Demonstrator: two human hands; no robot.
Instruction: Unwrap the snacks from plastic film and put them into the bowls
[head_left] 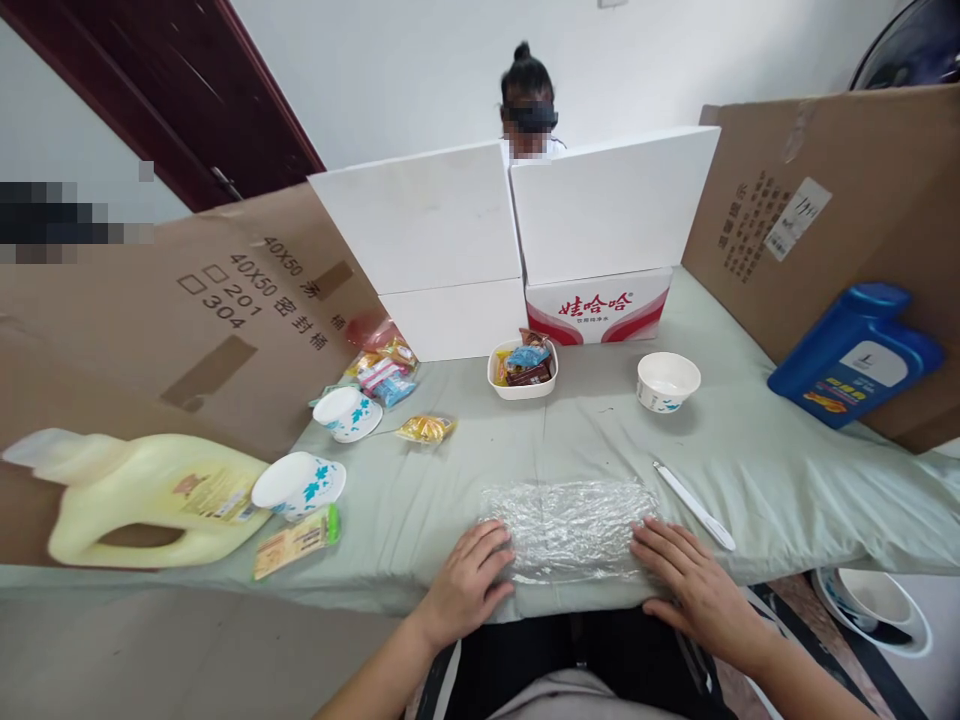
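A flat, crinkled bundle of clear plastic wrap [574, 530] lies at the table's front edge. My left hand [472, 575] rests on its left end, fingers stretched out and slightly apart. At the opposite end, my right hand [690, 580] lies with extended fingers touching the plastic. Neither hand grips anything. Just beyond my right fingers is a slim white tool [694, 505] that looks like a utility knife. Farther back, a white bowl [523, 385] holds several wrapped snacks [529, 362].
A paper bowl [667, 385] stands upright at right; two more [349, 412] [300, 485] lie tipped at left near snack packets [386, 380]. A yellow jug [150, 500] and blue bottle [855, 355] flank the table. Cardboard [247, 310] and white boxes [450, 320] wall it; a person [529, 100] is behind.
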